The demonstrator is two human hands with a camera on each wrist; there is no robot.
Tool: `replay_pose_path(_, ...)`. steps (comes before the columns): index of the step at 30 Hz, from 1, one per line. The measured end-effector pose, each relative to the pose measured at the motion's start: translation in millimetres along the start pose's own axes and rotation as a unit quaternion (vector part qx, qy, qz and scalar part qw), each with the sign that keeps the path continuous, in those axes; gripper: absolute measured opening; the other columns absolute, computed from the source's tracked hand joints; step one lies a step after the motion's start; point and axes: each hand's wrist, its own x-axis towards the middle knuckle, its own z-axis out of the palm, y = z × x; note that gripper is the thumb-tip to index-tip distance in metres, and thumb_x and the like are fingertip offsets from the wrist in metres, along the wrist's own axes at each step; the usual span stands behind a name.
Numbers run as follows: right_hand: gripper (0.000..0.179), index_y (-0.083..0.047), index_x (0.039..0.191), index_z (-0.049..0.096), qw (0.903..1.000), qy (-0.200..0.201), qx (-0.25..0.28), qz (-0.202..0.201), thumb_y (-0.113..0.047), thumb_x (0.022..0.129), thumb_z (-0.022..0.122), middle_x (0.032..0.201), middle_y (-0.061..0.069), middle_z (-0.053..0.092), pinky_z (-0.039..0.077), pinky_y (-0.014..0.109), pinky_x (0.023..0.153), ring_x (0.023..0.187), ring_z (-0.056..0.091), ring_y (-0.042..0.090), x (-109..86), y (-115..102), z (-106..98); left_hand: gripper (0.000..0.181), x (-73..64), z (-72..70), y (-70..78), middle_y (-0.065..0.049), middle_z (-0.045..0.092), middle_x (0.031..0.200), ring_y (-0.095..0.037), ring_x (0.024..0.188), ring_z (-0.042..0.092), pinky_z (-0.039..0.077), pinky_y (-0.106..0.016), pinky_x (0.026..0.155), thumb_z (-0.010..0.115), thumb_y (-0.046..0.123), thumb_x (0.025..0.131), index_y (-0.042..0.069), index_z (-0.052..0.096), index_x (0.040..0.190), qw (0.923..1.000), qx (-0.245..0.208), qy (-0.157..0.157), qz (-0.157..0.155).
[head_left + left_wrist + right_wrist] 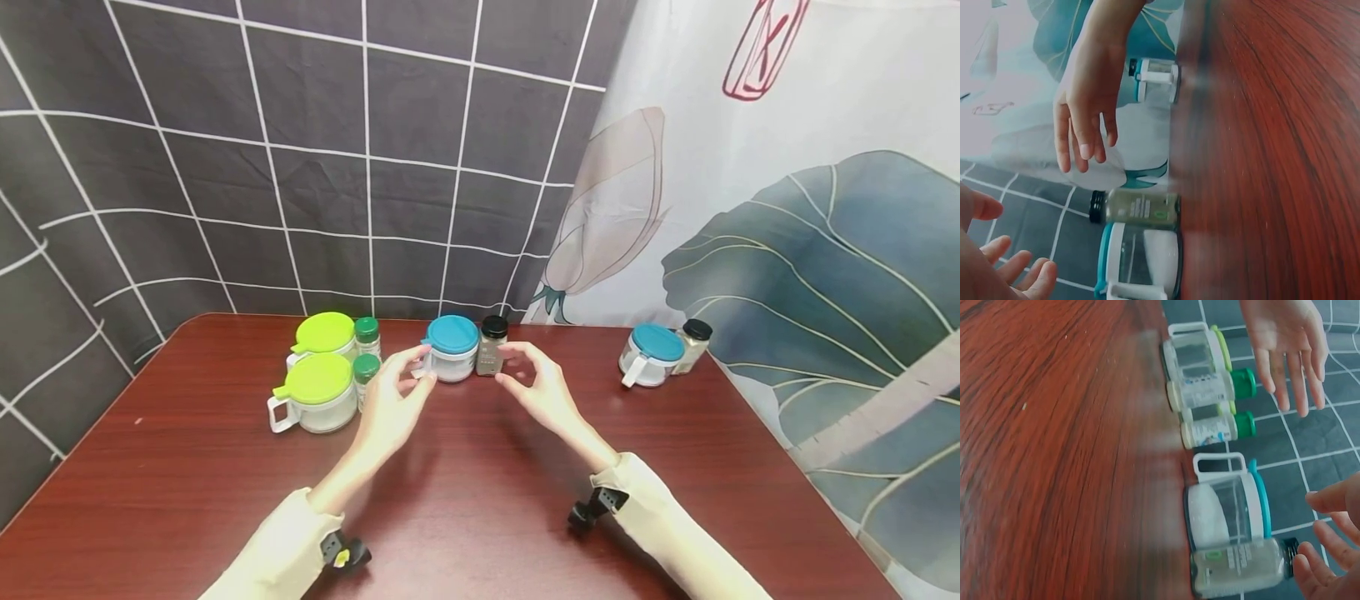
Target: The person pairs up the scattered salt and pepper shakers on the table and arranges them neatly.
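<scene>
My left hand [395, 406] hovers just left of a clear jar with a blue lid [452, 335] and a white handle; its fingers are apart and hold nothing. On the other side, my right hand [546, 395] is beside a small spice bottle with a black cap [491, 350], which stands against the jar. In the right wrist view the right fingertips overlap the bottle's black cap [1290, 557]. White contents lie inside the jar [1147, 259], seen in the left wrist view. Both hands have loosely bent, spread fingers.
Two jars with lime-green lids [318, 379] stand at the left, one behind the other, beside two green-capped bottles [367, 371]. At the right are another blue-lidded jar [652, 354] and a black-capped bottle [693, 346]. A grey gridded cloth [315, 192] hangs behind the wooden table [465, 517].
</scene>
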Motion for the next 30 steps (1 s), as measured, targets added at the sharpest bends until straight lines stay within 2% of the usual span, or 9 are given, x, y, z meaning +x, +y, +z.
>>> replay_pose_path(3,0.038,-0.003,0.118,0.061,0.9999,0.004,-0.004,0.009,-0.003,0.082,0.073,0.113,0.018,0.067,0.054,0.044,0.085,0.103,0.064,0.029,-0.5,2.6,-6.3,0.039,0.7,7.9,-0.6,-0.019,0.06,0.125,-0.035,0.114,0.059,0.051,-0.045,0.095,0.064,0.003,0.088,0.003,0.059,0.127,1.0,-0.002,-0.006,0.003)
replay_pose_path(7,0.04,-0.002,0.119,0.06,0.9997,0.017,-0.007,0.018,-0.003,0.082,0.073,0.113,0.018,0.067,0.053,0.048,0.087,0.105,0.063,0.032,-0.9,7.2,-16.0,0.041,1.9,17.8,0.5,-0.019,0.06,0.126,-0.037,0.113,0.059,0.05,-0.048,0.094,0.064,0.003,0.088,0.002,0.058,0.128,0.9997,-0.008,-0.019,0.008)
replay_pose_path(10,0.039,0.001,0.119,0.059,0.9994,0.026,-0.01,0.02,0.001,0.082,0.071,0.112,0.021,0.066,0.051,0.052,0.088,0.105,0.062,0.036,-2.5,-6.6,-26.9,0.04,3.1,25.3,1.6,-0.018,0.061,0.126,-0.036,0.111,0.06,0.051,-0.048,0.094,0.064,0.005,0.088,0.002,0.059,0.127,0.9995,-0.008,-0.027,0.014)
replay_pose_path(12,0.039,0.002,0.119,0.059,0.9993,0.029,-0.013,0.021,0.001,0.082,0.071,0.112,0.022,0.066,0.051,0.053,0.088,0.105,0.061,0.036,-2.5,-7.6,-32.9,0.039,3.5,31.0,1.0,-0.017,0.062,0.125,-0.034,0.109,0.062,0.051,-0.048,0.092,0.064,0.007,0.088,0.002,0.059,0.126,0.9994,-0.006,-0.029,0.019)
replay_pose_path(14,0.039,0.002,0.119,0.059,0.9992,0.032,-0.019,0.016,0.0,0.082,0.071,0.111,0.02,0.066,0.051,0.052,0.088,0.104,0.062,0.035,-2.4,-4.1,-38.1,0.038,3.0,37.1,-0.2,-0.017,0.063,0.124,-0.034,0.106,0.064,0.053,-0.046,0.091,0.064,0.008,0.088,0.003,0.06,0.125,0.9993,0.0,-0.033,0.02)
replay_pose_path(18,0.041,-0.005,0.12,0.06,0.9987,0.039,-0.032,0.011,-0.006,0.082,0.074,0.111,0.012,0.068,0.053,0.044,0.087,0.103,0.062,0.032,-0.9,25.1,-43.6,0.036,1.2,49.3,-2.1,-0.018,0.063,0.123,-0.035,0.106,0.064,0.053,-0.047,0.089,0.065,0.007,0.088,0.001,0.06,0.123,0.9985,-0.008,-0.044,0.03)
replay_pose_path(21,0.04,-0.007,0.119,0.061,0.9981,0.043,-0.043,0.009,-0.008,0.081,0.075,0.11,0.011,0.068,0.053,0.039,0.087,0.102,0.062,0.032,-1.7,31.8,-48.9,0.036,1.3,57.7,-2.8,-0.016,0.064,0.123,-0.034,0.108,0.063,0.053,-0.047,0.089,0.064,0.007,0.088,0.001,0.06,0.123,0.9979,-0.012,-0.054,0.032)
replay_pose_path(30,0.042,-0.003,0.119,0.061,0.9948,0.075,-0.068,0.013,-0.004,0.079,0.076,0.108,0.013,0.069,0.053,0.038,0.084,0.095,0.059,0.009,-0.9,40.0,-67.3,0.036,4.4,78.0,0.0,-0.015,0.063,0.126,-0.034,0.11,0.063,0.053,-0.047,0.09,0.063,0.01,0.089,0.003,0.059,0.125,0.9964,-0.023,-0.08,0.015)
